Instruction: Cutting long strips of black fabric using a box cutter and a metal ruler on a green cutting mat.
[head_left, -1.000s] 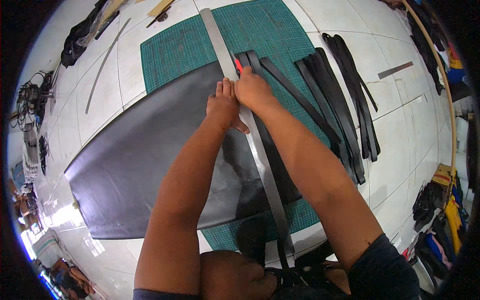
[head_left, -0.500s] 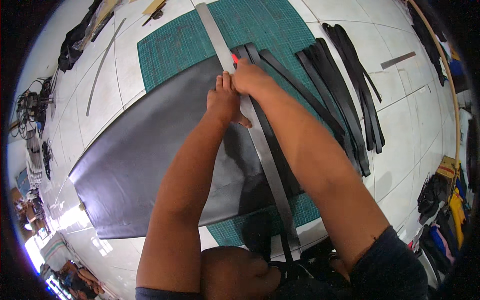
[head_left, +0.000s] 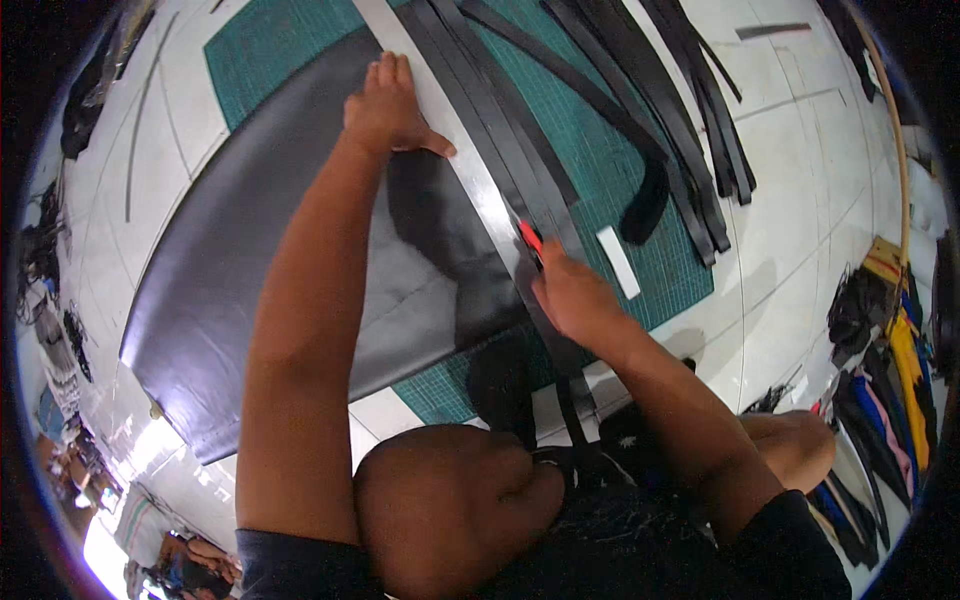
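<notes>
A black leather-like sheet [head_left: 250, 230] lies on a green cutting mat [head_left: 665, 290] and spreads past it onto the floor. Across the sheet runs a long metal ruler [head_left: 470, 182]. My left hand [head_left: 385, 110] presses flat on the ruler's far part and the sheet beside it, thumb stretched out over the metal. Closer to me, my right hand [head_left: 578, 298] grips a red-handled cutter knife [head_left: 530, 236]. Its tip is at the ruler's right edge. Long black strips [head_left: 500, 125] lie to the right of the ruler.
A white bar [head_left: 617, 262] rests on the mat right of my right hand. More black strips [head_left: 655, 90] lie over the mat's right side onto white tiles. A short metal piece [head_left: 772, 31] is farther off. Bags and cloths [head_left: 905, 350] crowd the right edge.
My right hand has drawn the knife along the ruler toward me, away from my left hand. The view has shifted, showing the white bar. My left hand still presses the ruler.
</notes>
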